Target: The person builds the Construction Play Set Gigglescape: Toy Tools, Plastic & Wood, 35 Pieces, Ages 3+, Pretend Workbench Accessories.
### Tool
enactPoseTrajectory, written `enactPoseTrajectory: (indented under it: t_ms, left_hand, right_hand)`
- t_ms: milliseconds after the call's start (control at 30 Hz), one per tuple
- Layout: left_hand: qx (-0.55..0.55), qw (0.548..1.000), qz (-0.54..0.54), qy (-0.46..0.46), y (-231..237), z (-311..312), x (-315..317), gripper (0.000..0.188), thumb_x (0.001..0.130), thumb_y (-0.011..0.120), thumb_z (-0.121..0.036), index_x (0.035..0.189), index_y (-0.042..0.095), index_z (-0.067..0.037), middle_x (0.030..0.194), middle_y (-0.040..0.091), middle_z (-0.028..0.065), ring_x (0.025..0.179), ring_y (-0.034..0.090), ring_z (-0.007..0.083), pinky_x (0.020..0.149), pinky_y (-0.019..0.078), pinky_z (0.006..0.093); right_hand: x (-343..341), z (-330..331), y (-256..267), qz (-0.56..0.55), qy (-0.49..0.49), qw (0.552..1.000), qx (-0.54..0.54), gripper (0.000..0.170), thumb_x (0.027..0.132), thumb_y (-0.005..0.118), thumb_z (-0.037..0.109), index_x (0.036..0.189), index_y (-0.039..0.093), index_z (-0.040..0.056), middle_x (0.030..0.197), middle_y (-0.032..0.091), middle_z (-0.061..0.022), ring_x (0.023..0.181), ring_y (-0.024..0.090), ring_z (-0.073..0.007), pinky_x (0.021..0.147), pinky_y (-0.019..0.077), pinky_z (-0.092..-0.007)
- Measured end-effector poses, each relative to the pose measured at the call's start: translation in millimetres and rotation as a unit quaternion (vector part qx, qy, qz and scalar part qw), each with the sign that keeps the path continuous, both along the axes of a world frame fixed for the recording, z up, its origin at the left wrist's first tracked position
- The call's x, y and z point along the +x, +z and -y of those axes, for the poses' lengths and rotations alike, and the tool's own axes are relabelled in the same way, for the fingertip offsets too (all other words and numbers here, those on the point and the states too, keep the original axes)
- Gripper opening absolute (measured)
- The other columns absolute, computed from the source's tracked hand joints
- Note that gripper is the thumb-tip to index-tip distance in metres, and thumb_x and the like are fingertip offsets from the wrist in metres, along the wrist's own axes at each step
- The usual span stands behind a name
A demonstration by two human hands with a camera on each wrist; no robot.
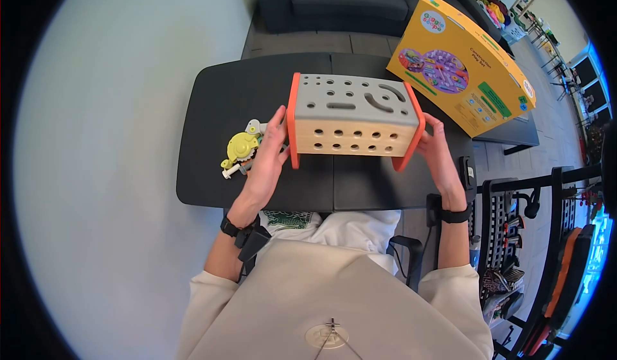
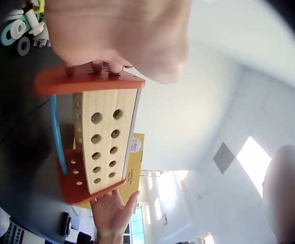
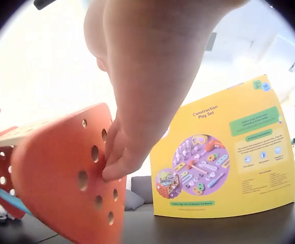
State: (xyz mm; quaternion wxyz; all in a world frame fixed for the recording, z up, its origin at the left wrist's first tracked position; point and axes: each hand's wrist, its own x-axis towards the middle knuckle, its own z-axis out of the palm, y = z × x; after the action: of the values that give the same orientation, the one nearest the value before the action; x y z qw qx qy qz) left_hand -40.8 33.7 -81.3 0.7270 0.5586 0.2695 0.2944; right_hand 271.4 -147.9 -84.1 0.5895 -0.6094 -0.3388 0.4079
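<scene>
A toy workbench (image 1: 357, 119) with a grey top, pale wooden front full of round holes and red-orange end panels is between my two hands over the black table. My left hand (image 1: 265, 167) presses its fingertips against the left end panel (image 2: 91, 83). On the opposite side, my right hand (image 1: 438, 154) has its fingers against the right end panel (image 3: 71, 178), beside its holes. A blue rod (image 2: 57, 134) spans the underside in the left wrist view. Close to my left hand lie yellow-green and white toy parts (image 1: 243, 147) on the table.
A yellow construction play set box (image 1: 463, 64) stands at the right rear of the black table (image 1: 225, 96). Beyond it is a dark sofa (image 1: 347, 3). A black rack (image 1: 498, 231) with tools stands at the right, and a white wall (image 1: 128, 135) at the left.
</scene>
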Motion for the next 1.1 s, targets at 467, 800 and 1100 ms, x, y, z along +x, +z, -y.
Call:
enactPoseTrajectory:
  t_ms: [467,800,1100]
  left_hand:
    - [0.000,1.000,-0.001,0.022,-61,42,-18,0.060,0.116,0.047,-0.033,0.165,0.029,-0.004,0.165,0.041,0.0117,0.154,0.037,0.0215,0.127,0.0294,0.0399]
    - [0.196,0.966,-0.138,0.094,-61,10,-45,0.036,0.111,0.053,-0.013,0.145,0.058,-0.003,0.152,0.060,0.0089,0.127,0.064,0.0184,0.110,0.0479,0.0340]
    - [0.449,0.738,-0.483,0.143,-95,-58,-107,0.064,0.094,0.077,-0.024,0.149,0.051,-0.005,0.158,0.047,0.0206,0.150,0.039,0.0411,0.122,0.0326,0.0551]
  right_hand:
    - [-39,14,-59,0.092,-0.085,0.992,-0.030,0.047,0.116,0.045,0.042,0.142,0.045,0.0036,0.124,0.057,-0.0092,0.112,0.054,-0.0143,0.101,0.0434,-0.0298]
    - [-56,15,-70,0.107,-0.122,0.987,-0.014,0.046,0.117,0.043,0.043,0.140,0.046,0.0035,0.121,0.056,-0.0094,0.107,0.056,-0.0172,0.097,0.0461,-0.0317]
    - [-59,14,-73,0.091,-0.126,0.988,-0.012,0.046,0.117,0.043,0.043,0.140,0.045,0.0034,0.121,0.057,-0.0100,0.088,0.062,-0.0167,0.088,0.0499,-0.0320]
